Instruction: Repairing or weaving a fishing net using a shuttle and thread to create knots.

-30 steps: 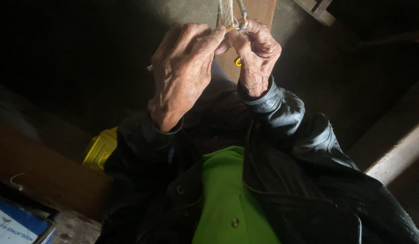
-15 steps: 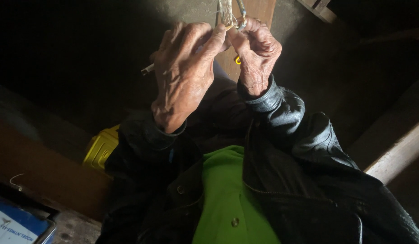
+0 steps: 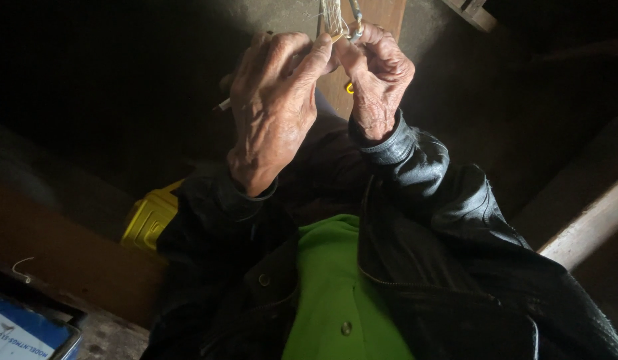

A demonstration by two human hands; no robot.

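**Both hands pinched on fibre bundle**

Yellow container [image 3: 149, 217] low left. Left hand [image 3: 272, 110] fingertips closed on pale fibre bundle [image 3: 333, 17], which runs upward out of view, long axis vertical. Right hand [image 3: 375, 80] just beside, pinching the same strands; both equally near.

Pale cord bundle [image 3: 333, 19] runs off the top edge; a blue-cornered card [image 3: 25, 330] is cropped bottom left

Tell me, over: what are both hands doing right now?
Left hand and right hand raised together, fingertips pinching pale threads. Thin stick pokes out behind left hand. Yellow container below; nothing blocking.
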